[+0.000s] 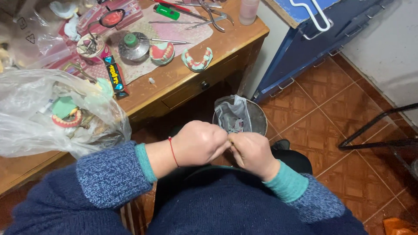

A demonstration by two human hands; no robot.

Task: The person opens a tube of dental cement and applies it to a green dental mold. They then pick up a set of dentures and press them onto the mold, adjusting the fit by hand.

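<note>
I log: left hand (198,143) fisted, right hand (252,152) curled, knuckles touching over lap, above lined bin (259,117). Small item pinched between them, hidden; each grip closed, on what I cannot tell. Wooden bench (174,85) at left: two denture models (162,52) (197,60) on cloth, pliers (213,15), round tin (133,48), clear bag (26,109) holding third denture (67,119).

We see dark blue knitted sleeves (109,174) with teal cuffs (287,185) and a thin red wrist string (173,151). The floor tiles (331,130) are reddish brown, and the wooden desk (174,82) is warm brown under a pale pink patterned cloth (174,30). Two denture models (197,59) show pink gums on mint-green bases.
</note>
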